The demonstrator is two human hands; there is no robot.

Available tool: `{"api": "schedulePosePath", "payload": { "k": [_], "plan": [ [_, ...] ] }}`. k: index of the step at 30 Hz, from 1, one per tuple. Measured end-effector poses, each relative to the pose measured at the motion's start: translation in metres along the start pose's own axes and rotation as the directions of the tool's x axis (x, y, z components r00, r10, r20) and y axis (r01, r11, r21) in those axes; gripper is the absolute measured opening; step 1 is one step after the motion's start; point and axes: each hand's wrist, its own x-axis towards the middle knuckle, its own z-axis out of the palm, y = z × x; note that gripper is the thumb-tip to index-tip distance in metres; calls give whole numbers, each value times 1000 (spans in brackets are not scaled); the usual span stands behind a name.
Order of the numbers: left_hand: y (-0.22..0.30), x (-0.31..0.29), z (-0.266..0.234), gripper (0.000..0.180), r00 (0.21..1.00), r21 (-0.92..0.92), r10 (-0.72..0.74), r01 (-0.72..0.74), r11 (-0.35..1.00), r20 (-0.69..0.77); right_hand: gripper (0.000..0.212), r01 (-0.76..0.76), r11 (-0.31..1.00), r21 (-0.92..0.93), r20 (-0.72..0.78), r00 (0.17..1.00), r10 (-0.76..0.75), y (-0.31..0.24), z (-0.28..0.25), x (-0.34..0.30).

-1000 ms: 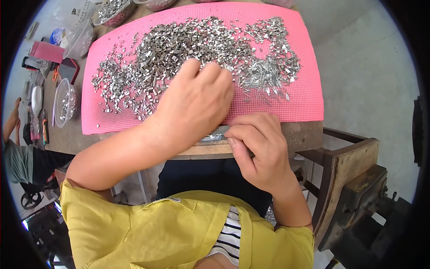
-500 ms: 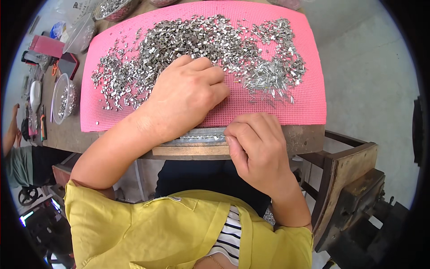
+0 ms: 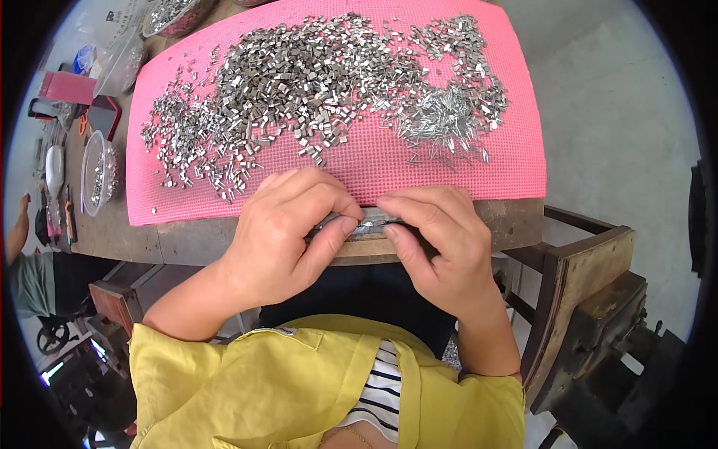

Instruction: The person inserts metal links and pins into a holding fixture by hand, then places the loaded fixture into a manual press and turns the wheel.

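My left hand and my right hand face each other at the table's near edge, over a narrow metal strip with small shiny parts along it. Thumb and forefinger are pinched together on my left hand; what sits between them is too small to make out. My right hand's thumb and fingertips close in at the strip's right part, and they hide whatever they grip. Beyond both hands, small silvery metal blocks lie heaped on a pink textured mat. A pile of thin metal pins lies at the heap's right.
Left of the mat stands a clear tub of metal parts, near orange-handled scissors and other tools. More plastic containers stand at the far left. Another person is at the left rim. A wooden frame with dark machinery stands at right.
My left hand has come back from the heap of metal blocks to the strip, beside my right hand. The right hand stays at the strip. The view has shifted slightly.
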Motion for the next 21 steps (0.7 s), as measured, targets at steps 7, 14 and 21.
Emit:
{"api": "schedulePosePath", "payload": {
  "k": [7,14,21],
  "plan": [
    [0,-1,5,11,998,74,39,-37,997,-38,28,-25,998,49,-52,998,27,6,4,-3],
    [6,-3,8,14,986,257,136,-107,961,-97,27,-12,998,58,-74,997,17,7,5,-3],
    [23,-8,5,20,987,379,148,-115,918,-58,26,2,998,60,-98,995,4,7,9,-8]
  ]
}}
